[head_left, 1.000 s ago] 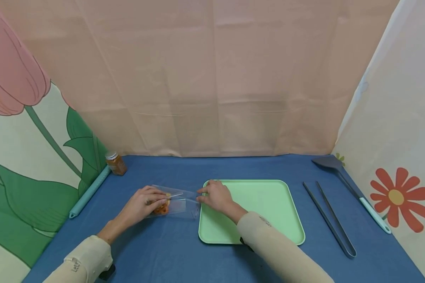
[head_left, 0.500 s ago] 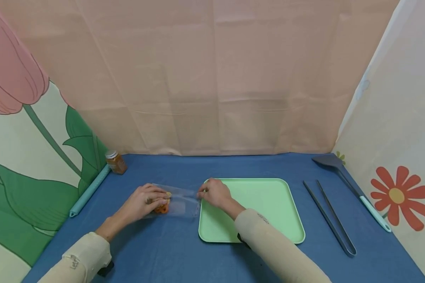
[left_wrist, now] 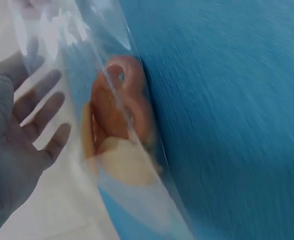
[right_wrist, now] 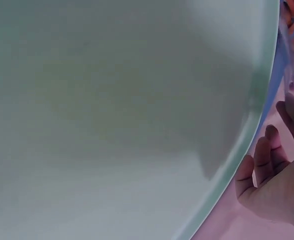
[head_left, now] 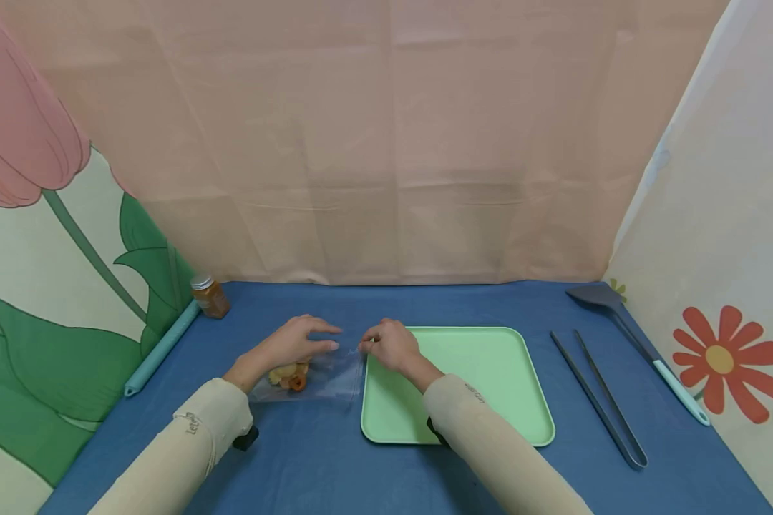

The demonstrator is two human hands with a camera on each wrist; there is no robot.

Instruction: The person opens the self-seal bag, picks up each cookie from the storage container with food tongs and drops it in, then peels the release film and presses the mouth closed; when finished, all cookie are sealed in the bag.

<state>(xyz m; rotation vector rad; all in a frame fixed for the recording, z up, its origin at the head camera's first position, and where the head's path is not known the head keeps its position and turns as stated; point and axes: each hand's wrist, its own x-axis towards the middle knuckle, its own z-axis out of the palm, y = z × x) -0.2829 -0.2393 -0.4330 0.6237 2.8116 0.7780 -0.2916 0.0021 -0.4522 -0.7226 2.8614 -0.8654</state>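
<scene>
A jar [head_left: 210,297] and a turquoise rod [head_left: 163,350] mark the far left of the blue table [head_left: 335,458], then comes the left hand [head_left: 296,340], its fingers loosely extended over a clear bag [head_left: 338,375], whose looped orange piece [left_wrist: 135,82] shows plainly only in the left wrist view. The right hand [head_left: 389,347] pinches the bag's edge at the left rim of the green tray [head_left: 477,379], its remaining fingers, hidden from the head camera, appearing bent in the right wrist view. Tongs [head_left: 594,393] and a spatula [head_left: 638,336] lie farther right.

Two hands [head_left: 298,341] [head_left: 391,345]; one each of bag [head_left: 336,377], tray [head_left: 470,386], jar [head_left: 211,298], spatula [head_left: 638,338], tongs [head_left: 592,396], teal rod [head_left: 163,349]
</scene>
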